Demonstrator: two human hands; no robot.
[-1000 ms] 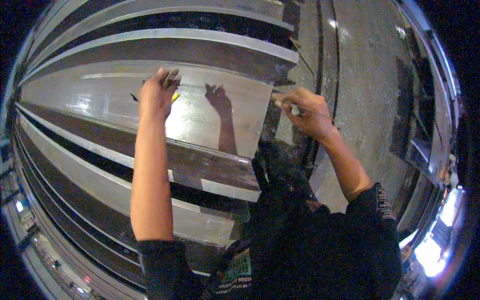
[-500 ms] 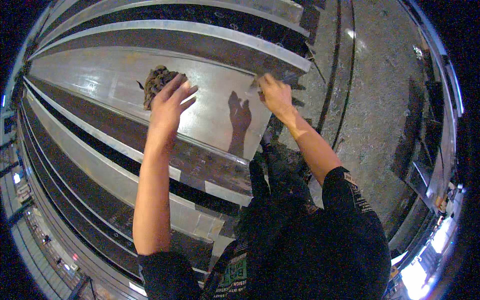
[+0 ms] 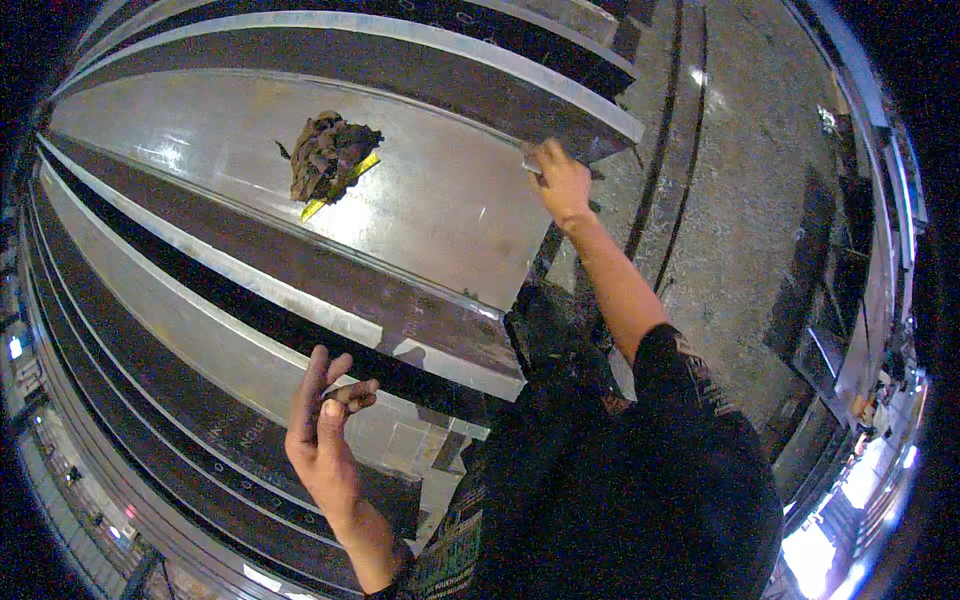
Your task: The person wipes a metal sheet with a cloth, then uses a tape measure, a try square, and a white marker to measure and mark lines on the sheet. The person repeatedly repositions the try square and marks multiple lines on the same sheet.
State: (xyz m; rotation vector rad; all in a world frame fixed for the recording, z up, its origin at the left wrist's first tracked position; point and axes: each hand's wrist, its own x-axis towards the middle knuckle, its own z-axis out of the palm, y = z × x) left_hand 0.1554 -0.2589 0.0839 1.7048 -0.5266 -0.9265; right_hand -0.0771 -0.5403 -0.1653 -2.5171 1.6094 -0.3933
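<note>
My right hand [image 3: 558,182] is at the right end of a wide steel beam [image 3: 440,180], near its far corner. Its fingers are closed in a pinch, and a small pale piece shows at their tips, too little of it to name. Raised over the nearer beams, my left hand [image 3: 325,425] is empty, fingers apart and partly bent, with darkened fingertips. On the beam's flat web rests a crumpled brown bundle [image 3: 328,155], like worn cloth or leather gloves. A yellow measuring strip [image 3: 340,187] sticks out along its near side. Neither hand touches the bundle.
More long steel beams [image 3: 250,340] lie parallel on the near side, with dark gaps between them. Another beam flange [image 3: 480,52] rises on the far side. Concrete floor [image 3: 745,200] with dark track lines stretches to the right of the beam ends.
My left hand has drawn back from the brown bundle toward my body, uncovering the yellow strip. My right hand stays by the beam end, slightly shifted to the right.
</note>
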